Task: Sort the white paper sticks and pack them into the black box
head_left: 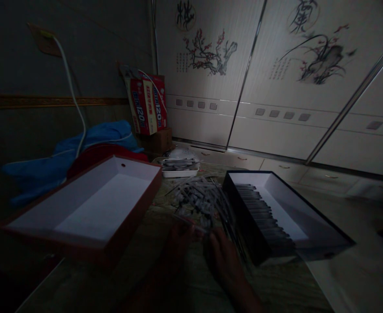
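In the dim head view, my left hand (177, 239) is closed in a pinch around a thin, clear pen-like stick (189, 221). My right hand (223, 254) has its fingers curled at the stick's right end; what lies between those fingertips is too dark to make out. Just beyond both hands spreads a pile of small translucent pieces (196, 195) with dark ends. Long thin dark rods (229, 217) lie between this pile and a black box (253, 230). Inside that box, a row of slim pen-like sticks (265, 217) lies side by side along its left part.
A red-brown box with a white inside (90, 208) stands open at the left. Behind the pile is a white tray (180, 173) holding more thin sticks. Blue cloth (103, 132), red cartons (149, 104) and a white cable (70, 82) are farther back, before sliding cabinet doors (204, 121).
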`<state>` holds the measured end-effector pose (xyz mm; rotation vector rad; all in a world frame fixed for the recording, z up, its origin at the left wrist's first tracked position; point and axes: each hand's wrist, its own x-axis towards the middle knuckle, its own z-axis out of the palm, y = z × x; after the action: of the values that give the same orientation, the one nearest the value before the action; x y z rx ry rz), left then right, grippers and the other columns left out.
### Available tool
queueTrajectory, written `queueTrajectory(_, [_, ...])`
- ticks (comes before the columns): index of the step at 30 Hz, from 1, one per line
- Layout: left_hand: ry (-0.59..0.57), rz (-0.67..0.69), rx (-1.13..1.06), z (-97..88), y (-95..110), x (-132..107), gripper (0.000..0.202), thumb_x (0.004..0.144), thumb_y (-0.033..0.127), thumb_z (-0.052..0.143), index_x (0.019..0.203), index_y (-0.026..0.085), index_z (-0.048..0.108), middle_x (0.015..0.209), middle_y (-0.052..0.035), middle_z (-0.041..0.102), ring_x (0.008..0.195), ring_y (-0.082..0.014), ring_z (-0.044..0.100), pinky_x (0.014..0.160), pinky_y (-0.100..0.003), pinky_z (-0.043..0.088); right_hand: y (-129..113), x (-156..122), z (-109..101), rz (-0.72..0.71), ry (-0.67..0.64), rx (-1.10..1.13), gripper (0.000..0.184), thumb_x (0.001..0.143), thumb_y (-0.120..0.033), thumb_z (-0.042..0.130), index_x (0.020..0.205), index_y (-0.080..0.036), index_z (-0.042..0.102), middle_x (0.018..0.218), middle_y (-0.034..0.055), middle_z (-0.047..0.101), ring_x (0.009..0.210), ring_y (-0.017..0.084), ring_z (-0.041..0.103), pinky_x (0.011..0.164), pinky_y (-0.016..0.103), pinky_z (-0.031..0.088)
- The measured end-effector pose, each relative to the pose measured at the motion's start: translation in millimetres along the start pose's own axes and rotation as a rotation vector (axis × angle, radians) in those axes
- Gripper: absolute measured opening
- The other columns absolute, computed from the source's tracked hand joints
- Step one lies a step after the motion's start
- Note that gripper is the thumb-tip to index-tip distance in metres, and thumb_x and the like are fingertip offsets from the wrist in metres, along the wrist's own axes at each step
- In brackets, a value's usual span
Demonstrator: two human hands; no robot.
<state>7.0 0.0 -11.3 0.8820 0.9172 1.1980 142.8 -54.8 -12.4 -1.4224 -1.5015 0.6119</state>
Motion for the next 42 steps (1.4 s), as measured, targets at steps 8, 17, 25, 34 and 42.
queueTrajectory(8, [-0.011, -0.013, 0.007, 3.4, 6, -4, 0.028, 0.061, 0.035, 0.070, 0.077, 0.016, 0.056, 0.062, -0.0002, 0.067, 0.058, -0.0182, 0.064, 0.061, -0.032, 0.052, 6, 0, 4, 0.039, -0.039, 0.031, 0.029, 0.090, -0.040, 0.034, 0.075, -0.021, 0.050, 0.058, -0.0033, 0.051, 0.050, 0.012, 0.048, 0.048, 0.020, 0.034])
queueTrajectory(17, [-0.028, 0.014, 0.120, 2.0, 12, -3, 0.026, 0.058, 0.036, 0.070, 0.070, 0.017, 0.058, 0.064, -0.0010, 0.067, 0.061, -0.0193, 0.064, 0.059, -0.030, 0.051, -2, 1, 3, 0.226, -0.148, 0.319, 0.051, 0.086, -0.057, 0.030, 0.056, -0.020, 0.047, 0.043, -0.0036, 0.047, 0.036, 0.010, 0.042, 0.039, 0.020, 0.032])
queueTrajectory(25, [-0.111, 0.094, 0.191, 0.0, 5, -2, 0.018, 0.060, 0.029, 0.070, 0.070, 0.016, 0.062, 0.059, -0.0008, 0.065, 0.056, -0.0174, 0.061, 0.057, -0.028, 0.048, -12, 3, -6, 0.077, -0.030, 0.153, 0.033, 0.085, -0.047, 0.044, 0.086, -0.018, 0.060, 0.073, 0.0016, 0.064, 0.066, 0.014, 0.059, 0.059, 0.021, 0.045])
queueTrajectory(34, [-0.028, 0.273, 0.610, 8.4, 11, -5, 0.019, 0.068, 0.022, 0.060, 0.086, 0.019, 0.064, 0.077, -0.0050, 0.066, 0.073, -0.0208, 0.061, 0.069, -0.031, 0.046, 7, 8, -10, 0.095, 0.171, 0.044, 0.033, 0.088, -0.040, 0.039, 0.089, -0.015, 0.062, 0.082, 0.0064, 0.066, 0.074, 0.018, 0.060, 0.068, 0.025, 0.045])
queueTrajectory(42, [-0.238, 0.426, 1.374, 19.9, 6, 25, 0.029, 0.074, 0.012, 0.048, 0.099, 0.018, 0.063, 0.103, -0.0121, 0.064, 0.099, -0.0248, 0.055, 0.089, -0.036, 0.038, 13, 10, -18, 0.146, 0.314, -0.025, 0.034, 0.087, -0.041, 0.039, 0.093, -0.015, 0.060, 0.088, 0.0088, 0.066, 0.081, 0.020, 0.060, 0.071, 0.027, 0.043])
